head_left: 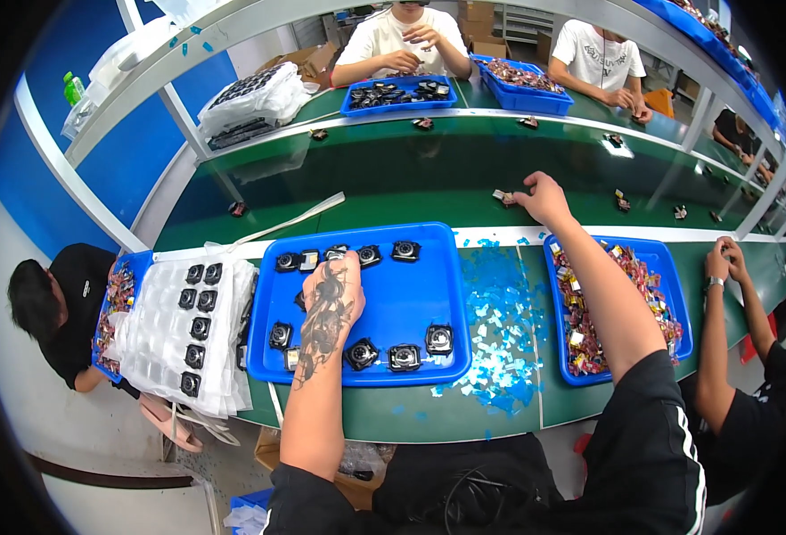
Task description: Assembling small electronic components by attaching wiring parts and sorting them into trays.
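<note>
My left hand (332,294), with dark markings on its back, reaches over a blue tray (393,312). Its fingers are curled at a black camera module (336,252) near the tray's far side; the fingertips are partly hidden. More square black modules with round lenses, such as one camera module (405,251), lie along the tray's edges. Over the dark green belt (393,169), my right hand (546,200) pinches a small circuit part (503,197), white and reddish, at its right end.
Blue film scraps (500,339) lie between my tray and a blue bin (553,361) of small coloured parts. Bubble-wrapped trays (157,334) hold modules at left. Spaced parts, such as a small part (622,201), dot the belt. A metal frame (81,169) rises around; several people sit nearby.
</note>
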The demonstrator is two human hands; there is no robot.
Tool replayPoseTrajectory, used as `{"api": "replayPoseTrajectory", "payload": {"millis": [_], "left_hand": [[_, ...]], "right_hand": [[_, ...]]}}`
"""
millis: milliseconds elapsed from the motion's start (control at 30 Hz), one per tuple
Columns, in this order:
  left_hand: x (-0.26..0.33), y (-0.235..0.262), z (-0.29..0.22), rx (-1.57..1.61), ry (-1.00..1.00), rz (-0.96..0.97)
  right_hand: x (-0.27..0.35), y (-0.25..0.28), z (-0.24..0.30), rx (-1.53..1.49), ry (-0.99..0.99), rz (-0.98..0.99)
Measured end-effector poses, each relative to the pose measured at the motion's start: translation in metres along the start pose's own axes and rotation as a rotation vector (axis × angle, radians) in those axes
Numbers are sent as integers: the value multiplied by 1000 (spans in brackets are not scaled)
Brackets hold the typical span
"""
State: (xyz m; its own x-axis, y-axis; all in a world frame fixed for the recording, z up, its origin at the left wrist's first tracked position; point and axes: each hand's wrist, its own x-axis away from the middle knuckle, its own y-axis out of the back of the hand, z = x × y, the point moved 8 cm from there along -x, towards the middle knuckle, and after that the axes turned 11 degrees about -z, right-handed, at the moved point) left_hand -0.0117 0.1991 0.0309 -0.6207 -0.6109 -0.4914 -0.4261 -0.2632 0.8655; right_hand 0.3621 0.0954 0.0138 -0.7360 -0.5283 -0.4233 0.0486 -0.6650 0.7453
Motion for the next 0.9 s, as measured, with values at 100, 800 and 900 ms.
{"api": "replayPoseTrajectory", "payload": {"millis": [100,800,900], "left_hand": [[0,2,-10,28,-87,-85],[38,-23,-139,1597,396,408],[38,-20,-140,1726,555,457]], "right_hand": [[25,24,24,-249,57,24],[187,97,86,-624,107,449],[130,115,34,154,340,83]]}}
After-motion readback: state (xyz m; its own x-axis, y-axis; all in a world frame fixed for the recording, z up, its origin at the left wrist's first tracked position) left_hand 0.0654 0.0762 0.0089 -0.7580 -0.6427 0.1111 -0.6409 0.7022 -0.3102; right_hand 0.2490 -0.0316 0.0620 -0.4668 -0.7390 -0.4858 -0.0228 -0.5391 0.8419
